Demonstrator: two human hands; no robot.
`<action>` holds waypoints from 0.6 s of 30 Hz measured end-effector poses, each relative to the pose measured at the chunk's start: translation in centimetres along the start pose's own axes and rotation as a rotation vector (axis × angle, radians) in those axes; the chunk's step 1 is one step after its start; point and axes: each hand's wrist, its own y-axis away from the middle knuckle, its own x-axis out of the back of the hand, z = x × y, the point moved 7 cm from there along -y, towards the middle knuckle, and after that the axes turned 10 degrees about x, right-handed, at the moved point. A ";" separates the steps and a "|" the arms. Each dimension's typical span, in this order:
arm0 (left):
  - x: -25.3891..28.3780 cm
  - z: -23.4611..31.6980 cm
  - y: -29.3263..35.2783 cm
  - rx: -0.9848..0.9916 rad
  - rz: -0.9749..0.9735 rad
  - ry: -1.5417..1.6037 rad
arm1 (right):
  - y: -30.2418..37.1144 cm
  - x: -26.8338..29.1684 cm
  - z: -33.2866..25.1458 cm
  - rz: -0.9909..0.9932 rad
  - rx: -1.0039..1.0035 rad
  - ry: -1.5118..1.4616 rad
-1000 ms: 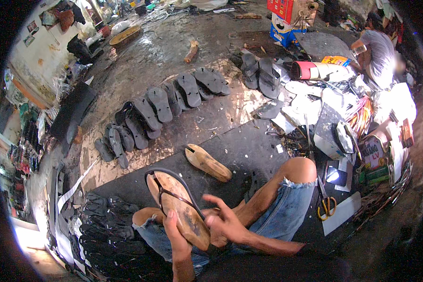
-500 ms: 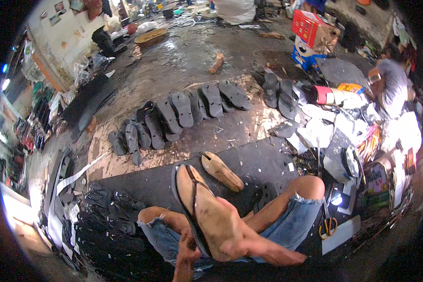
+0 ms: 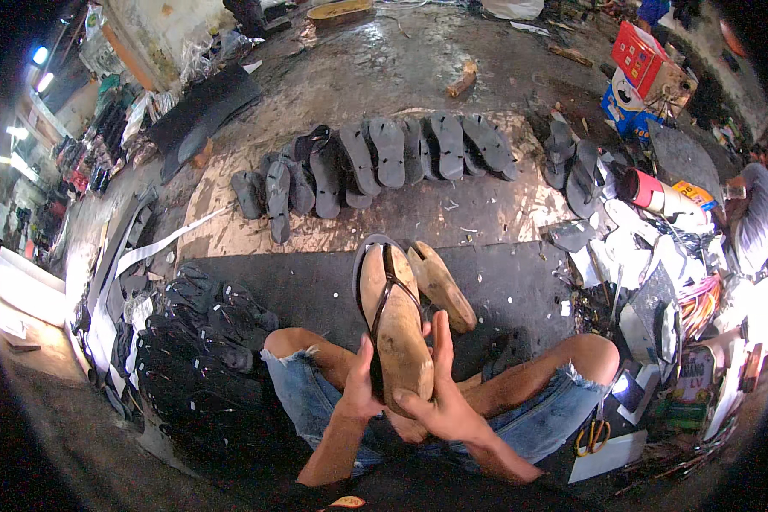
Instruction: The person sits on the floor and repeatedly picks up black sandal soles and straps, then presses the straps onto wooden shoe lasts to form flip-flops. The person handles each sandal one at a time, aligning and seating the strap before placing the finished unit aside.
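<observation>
A flip-flop [image 3: 357, 286] with a dark sole and thin brown V-shaped straps is fitted on a wooden shoe last [image 3: 401, 341], toe pointing away from me. My right hand [image 3: 448, 401] grips the last from the right, thumb across its heel end and fingers up along its side. On the other side, my left hand [image 3: 361, 388] is closed against the sole's edge; some of its fingers are hidden below. Just beyond, a second, bare wooden last [image 3: 442, 288] lies on the black mat [image 3: 316, 277], partly covered by the held one.
A row of dark soles [image 3: 388, 152] lies past the mat on brown board. Finished black sandals [image 3: 209, 341] are heaped at my left. Scissors with yellow handles [image 3: 592, 438], white scraps and a red box [image 3: 637, 61] are on the right. A person [image 3: 753, 213] sits at far right.
The flip-flop on its last has turned more upright and shifted right. My right hand has moved from over the heel to its right side; my left has come up along the left edge.
</observation>
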 end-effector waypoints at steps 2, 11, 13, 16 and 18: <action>2.7 -0.1 0.2 0.006 0.253 0.014 | 0.2 -0.7 -0.3 0.006 -0.097 -0.340; 1.7 0.2 0.1 -0.002 -0.369 0.392 | -5.8 15.7 10.5 0.458 -0.045 0.602; 0.4 -0.2 0.5 0.014 -0.465 0.360 | -7.9 16.7 11.2 0.372 -0.290 0.589; 0.1 -0.4 1.4 0.064 -0.474 0.409 | -12.0 12.6 -2.4 0.285 0.274 0.894; -0.6 -1.0 0.7 0.159 -0.520 0.464 | -13.9 7.5 -9.1 -0.006 0.538 0.799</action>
